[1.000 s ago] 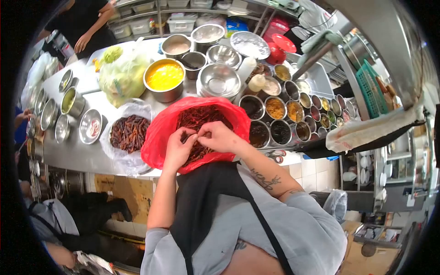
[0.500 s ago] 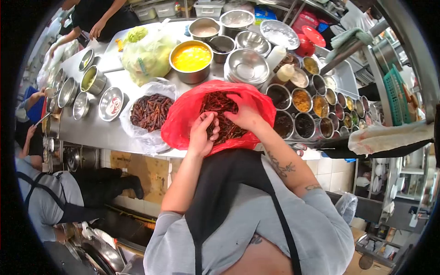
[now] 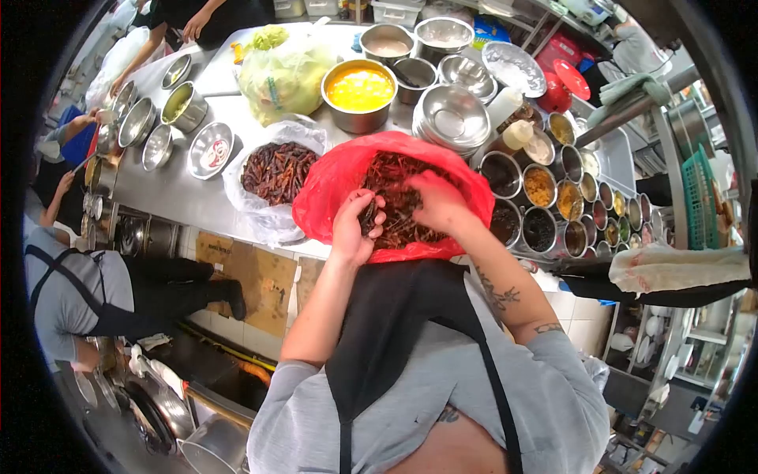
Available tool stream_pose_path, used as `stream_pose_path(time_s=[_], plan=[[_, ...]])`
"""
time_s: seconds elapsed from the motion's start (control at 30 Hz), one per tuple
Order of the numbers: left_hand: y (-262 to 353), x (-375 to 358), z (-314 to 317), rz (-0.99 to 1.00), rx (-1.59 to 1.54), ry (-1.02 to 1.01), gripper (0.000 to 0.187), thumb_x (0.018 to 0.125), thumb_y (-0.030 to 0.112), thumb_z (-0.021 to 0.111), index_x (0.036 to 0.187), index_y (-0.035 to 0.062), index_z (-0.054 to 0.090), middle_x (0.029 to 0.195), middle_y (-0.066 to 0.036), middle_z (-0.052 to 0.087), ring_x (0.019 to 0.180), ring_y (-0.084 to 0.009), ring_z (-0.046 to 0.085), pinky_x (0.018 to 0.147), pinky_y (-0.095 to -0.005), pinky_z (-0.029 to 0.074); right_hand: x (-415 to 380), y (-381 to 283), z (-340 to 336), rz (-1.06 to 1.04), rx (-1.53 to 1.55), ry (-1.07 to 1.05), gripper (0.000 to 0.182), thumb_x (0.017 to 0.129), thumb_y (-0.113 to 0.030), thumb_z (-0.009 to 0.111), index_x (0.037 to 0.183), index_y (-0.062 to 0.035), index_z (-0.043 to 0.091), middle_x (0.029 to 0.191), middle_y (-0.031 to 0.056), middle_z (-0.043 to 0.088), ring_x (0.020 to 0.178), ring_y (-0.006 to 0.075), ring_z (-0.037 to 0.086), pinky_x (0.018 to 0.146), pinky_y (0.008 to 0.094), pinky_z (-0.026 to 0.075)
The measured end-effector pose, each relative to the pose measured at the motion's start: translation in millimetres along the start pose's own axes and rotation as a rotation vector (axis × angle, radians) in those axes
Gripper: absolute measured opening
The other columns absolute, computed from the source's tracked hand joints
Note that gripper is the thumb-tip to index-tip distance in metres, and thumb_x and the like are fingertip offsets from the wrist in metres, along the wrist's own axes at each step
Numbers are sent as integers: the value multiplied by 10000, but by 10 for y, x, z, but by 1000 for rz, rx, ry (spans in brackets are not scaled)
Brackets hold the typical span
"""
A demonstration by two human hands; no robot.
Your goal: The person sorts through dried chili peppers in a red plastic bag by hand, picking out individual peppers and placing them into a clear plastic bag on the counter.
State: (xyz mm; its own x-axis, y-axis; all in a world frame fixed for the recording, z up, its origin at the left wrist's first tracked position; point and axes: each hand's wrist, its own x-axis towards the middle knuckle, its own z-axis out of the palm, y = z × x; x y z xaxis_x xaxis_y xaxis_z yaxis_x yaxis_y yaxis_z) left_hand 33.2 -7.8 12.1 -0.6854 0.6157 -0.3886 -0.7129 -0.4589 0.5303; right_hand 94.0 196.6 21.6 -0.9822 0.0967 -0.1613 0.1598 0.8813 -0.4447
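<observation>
A red plastic bag (image 3: 320, 189) full of dried red chillies (image 3: 391, 170) lies wide open at the table's front edge. Over its left side, my left hand (image 3: 357, 227) is closed, fingers curled around a few dark dried chillies (image 3: 367, 216). My right hand (image 3: 438, 204) reaches into the bag among the chillies, its fingers blurred by motion and partly lost against them. Beside the red bag, to the left, a clear plastic bag (image 3: 245, 201) holds larger, darker dried chillies (image 3: 276, 174).
Behind the bags stand a pot of yellow liquid (image 3: 359, 118), stacked steel bowls (image 3: 452, 118) and a bag of greens (image 3: 284, 79). Several seasoning tins (image 3: 539, 229) crowd the right. Metal bowls (image 3: 212, 150) sit at left. A co-worker (image 3: 79, 288) stands on the left; other people work further back.
The whole view has shifted, so the table things appear further right. My left hand now shows dark chillies in its curled fingers. My right hand has moved within the bag and is blurred.
</observation>
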Motion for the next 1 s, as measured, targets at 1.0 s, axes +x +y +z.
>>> stream_pose_path(time_s=[1.0], plan=[[-273,-34,441,63,390,138,160,1011,253,598,1030,94,607,722,40,516,590,-61,457,503,-217,364,-337,144,43,91,1113,241,159,887,-35,690,1023,45,671,847,73,708,743,103,639,686,261,513]])
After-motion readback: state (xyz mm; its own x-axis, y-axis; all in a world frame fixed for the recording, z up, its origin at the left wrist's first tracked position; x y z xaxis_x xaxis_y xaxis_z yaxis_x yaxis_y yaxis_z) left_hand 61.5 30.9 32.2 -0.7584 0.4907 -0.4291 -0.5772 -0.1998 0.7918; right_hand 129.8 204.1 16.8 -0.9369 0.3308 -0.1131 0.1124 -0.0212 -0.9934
